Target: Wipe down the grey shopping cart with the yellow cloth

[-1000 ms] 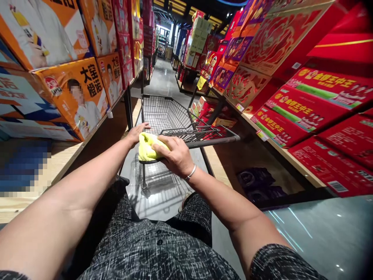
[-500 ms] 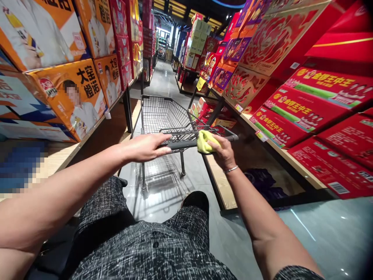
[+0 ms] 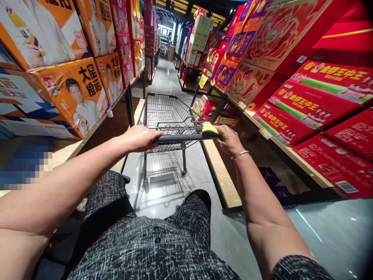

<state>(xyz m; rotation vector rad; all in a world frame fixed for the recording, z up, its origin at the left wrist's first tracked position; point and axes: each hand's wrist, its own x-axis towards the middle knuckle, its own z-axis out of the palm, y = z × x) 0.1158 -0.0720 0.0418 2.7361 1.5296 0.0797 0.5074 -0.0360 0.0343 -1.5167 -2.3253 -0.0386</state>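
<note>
A dark wire shopping cart (image 3: 163, 111) stands in front of me, its basket pointing down the aisle. My left hand (image 3: 143, 138) is wrapped round the left end of the cart's handlebar (image 3: 182, 137). At the bar's right end my right hand (image 3: 229, 139) presses a yellow-green cloth (image 3: 210, 129) over the handle. The fingers of that hand are closed on the cloth and partly hidden by it. A thin bracelet (image 3: 239, 154) circles the right wrist.
Stacked orange drink cartons (image 3: 72, 93) line the shelf at left. Red boxes (image 3: 317, 101) and patterned gift boxes (image 3: 250, 81) fill the right shelf, whose wooden edge (image 3: 291, 153) runs close to my right arm. The tiled aisle floor (image 3: 167, 76) stretches ahead between the shelves.
My left hand, earlier laid over the bar with fingers extended, now grips its left end. My right hand has slid the cloth rightward and slightly up along the handle.
</note>
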